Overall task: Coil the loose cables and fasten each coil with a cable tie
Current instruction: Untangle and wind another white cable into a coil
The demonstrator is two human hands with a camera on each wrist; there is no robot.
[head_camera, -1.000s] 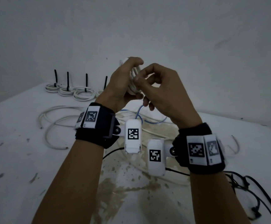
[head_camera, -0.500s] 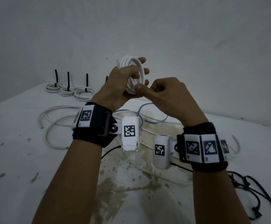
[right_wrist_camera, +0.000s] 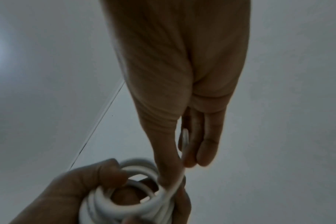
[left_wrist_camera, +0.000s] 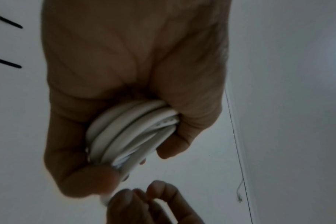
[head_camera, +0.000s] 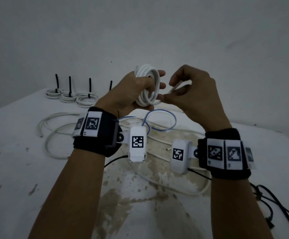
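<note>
My left hand [head_camera: 140, 90] grips a white cable coil [head_camera: 148, 85] held upright above the table, fingers wrapped through its loops; the left wrist view shows the coil [left_wrist_camera: 132, 133] squeezed in the palm. My right hand [head_camera: 188, 90] sits just right of it and pinches the cable's loose tail [head_camera: 174, 87] between thumb and fingers. In the right wrist view that tail [right_wrist_camera: 182, 171] runs from the fingers down onto the coil [right_wrist_camera: 125, 197]. No cable tie shows on this coil.
Three tied white coils [head_camera: 71, 96] with upright black ties [head_camera: 69, 83] line the table's far left; a fourth tie [head_camera: 111, 85] stands behind my left hand. Loose white cables [head_camera: 54, 131] and a blue cable [head_camera: 161, 121] lie below my hands. Black cords [head_camera: 275, 209] trail at right.
The coil has come into full view in my left hand. My right hand moved right and up, away from the coil, drawing the tail out with it.
</note>
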